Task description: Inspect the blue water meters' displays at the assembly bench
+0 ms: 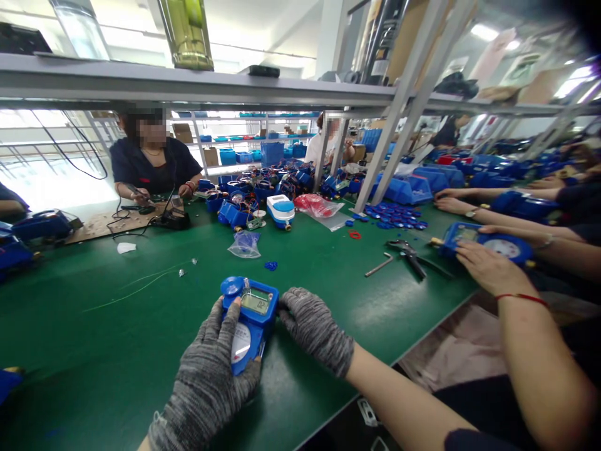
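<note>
A blue water meter (258, 321) with a small digital display and a round white dial lies on the green bench in front of me. Its round blue cap stands raised at the top left. My left hand (206, 366), in a grey fingerless glove, grips the meter's body from the left, fingers over the front and thumb at the lower edge. Gloved the same way, my right hand (315, 329) is curled closed against the meter's upper right side. Whatever its fingertips pinch there is hidden.
Beyond the meter lie small blue parts (271, 265), a plastic bag (245, 243), a hex key (379, 265) and a black-handled tool (408, 254). A co-worker's hands hold another blue meter (451, 238) at right. Piled meters and a white-and-blue unit (280, 210) stand behind, under a shelf (235, 84).
</note>
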### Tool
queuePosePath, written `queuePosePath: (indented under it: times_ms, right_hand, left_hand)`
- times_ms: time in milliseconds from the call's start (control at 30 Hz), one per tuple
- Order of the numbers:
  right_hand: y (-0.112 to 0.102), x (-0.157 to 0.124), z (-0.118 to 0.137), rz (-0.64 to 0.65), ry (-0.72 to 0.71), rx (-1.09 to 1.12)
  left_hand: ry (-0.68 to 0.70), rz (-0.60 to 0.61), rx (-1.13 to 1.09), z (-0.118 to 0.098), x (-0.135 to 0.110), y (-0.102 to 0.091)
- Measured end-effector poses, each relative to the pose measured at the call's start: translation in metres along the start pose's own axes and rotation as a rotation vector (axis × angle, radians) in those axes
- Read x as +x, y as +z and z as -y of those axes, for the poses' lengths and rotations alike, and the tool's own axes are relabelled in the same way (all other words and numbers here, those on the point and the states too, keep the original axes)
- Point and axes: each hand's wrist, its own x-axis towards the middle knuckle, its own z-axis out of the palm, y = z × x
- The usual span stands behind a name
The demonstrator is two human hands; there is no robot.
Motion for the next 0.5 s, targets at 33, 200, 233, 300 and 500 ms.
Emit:
queuePosePath:
  times_ms: [33,200,233,300,500]
  right_hand:
    - [0.0,-0.002,0.002,0.011,-0.018,-0.035]
    - [0.004,-0.02,-0.002,-0.034,-0.191,-0.06]
    - [0.005,-0.022,-0.005,-0.06,-0.189,0.016]
    - [0.007,-0.019,-0.013,-0.072,-0.095,0.279]
    - [0.012,0.01,-0.017,0.409,0.406,1.186]
  left_hand:
    - [-0.001,-0.004,-0.006,0.0,0.0,0.0]
    - [0.022,-0.027,-0.025,-0.001,0.002,-0.001]
    - [0.026,-0.026,-0.03,-0.001,0.002,-0.001]
    - [0.015,-0.023,-0.036,0.0,0.001,-0.001]
    - [-0.015,0.017,-0.04,0.003,-0.001,0.003]
